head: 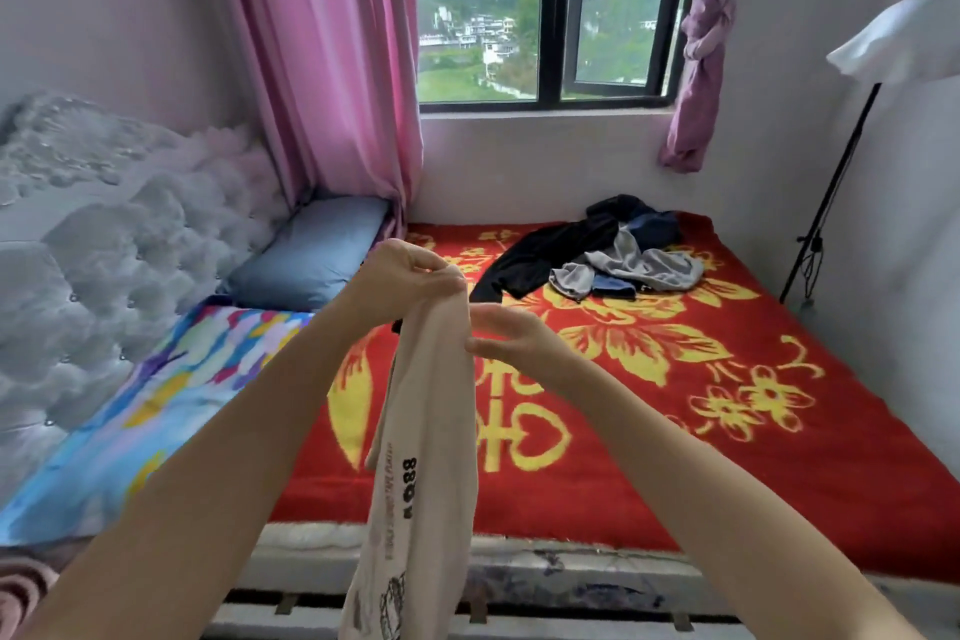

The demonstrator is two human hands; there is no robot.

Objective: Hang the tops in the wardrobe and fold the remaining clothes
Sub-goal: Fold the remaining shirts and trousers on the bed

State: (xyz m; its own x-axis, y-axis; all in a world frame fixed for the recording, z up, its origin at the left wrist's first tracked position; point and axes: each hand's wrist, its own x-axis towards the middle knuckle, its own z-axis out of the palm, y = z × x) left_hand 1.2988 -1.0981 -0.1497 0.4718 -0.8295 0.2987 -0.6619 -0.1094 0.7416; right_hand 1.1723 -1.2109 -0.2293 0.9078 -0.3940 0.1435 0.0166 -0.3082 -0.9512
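Observation:
A beige top (423, 457) with black print hangs down in front of me over the bed's near edge. My left hand (402, 276) pinches its upper end, where a small dark piece pokes out just below my fingers. My right hand (511, 335) is beside the cloth, fingers stretched toward it and touching its right edge. A heap of clothes (605, 252), black, grey and dark blue, lies on the red blanket (675, 405) near the far wall under the window.
The bed has a tufted white headboard (104, 234) at the left, a blue pillow (311, 252) and a colourful sheet (156, 405). Pink curtains (322, 68) flank the window. A floor lamp (852, 135) stands at the right wall.

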